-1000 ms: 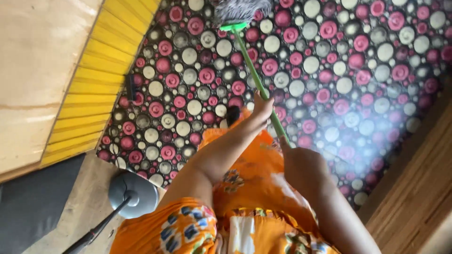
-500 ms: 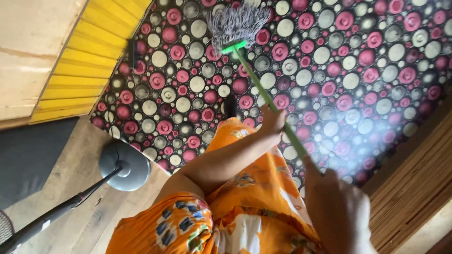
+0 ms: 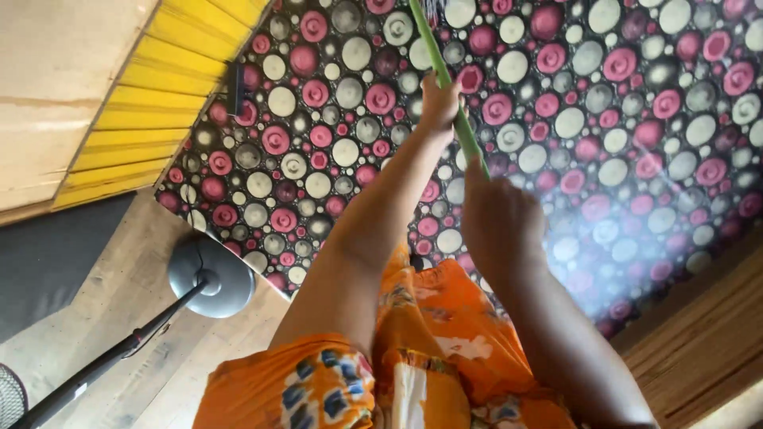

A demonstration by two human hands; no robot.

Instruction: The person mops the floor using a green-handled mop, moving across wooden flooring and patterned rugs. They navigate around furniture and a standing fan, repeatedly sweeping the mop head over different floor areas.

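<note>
Head view: both hands [image 3: 497,226] clasp slim green mop handle [image 3: 445,79].

Left hand [image 3: 439,103]: arm extended forward, fingers closed in a grip. Right hand [image 3: 499,222]: held nearer the body, fist closed, forearm angled down-right.

the floor covering [image 3: 620,119] is a sheet patterned with pink, white and grey circles on black, and it fills most of the view. at its lower left edge it gives way to bare wooden floor [image 3: 135,294]. on that wood stands the round grey base [image 3: 213,276] of a stand, with its dark pole [image 3: 103,367] running to the lower left. a dark grey mat [image 3: 44,262] lies at the left. a small dark object [image 3: 235,89] lies on the patterned sheet, beside the yellow ribbed panel [image 3: 151,103].
</note>
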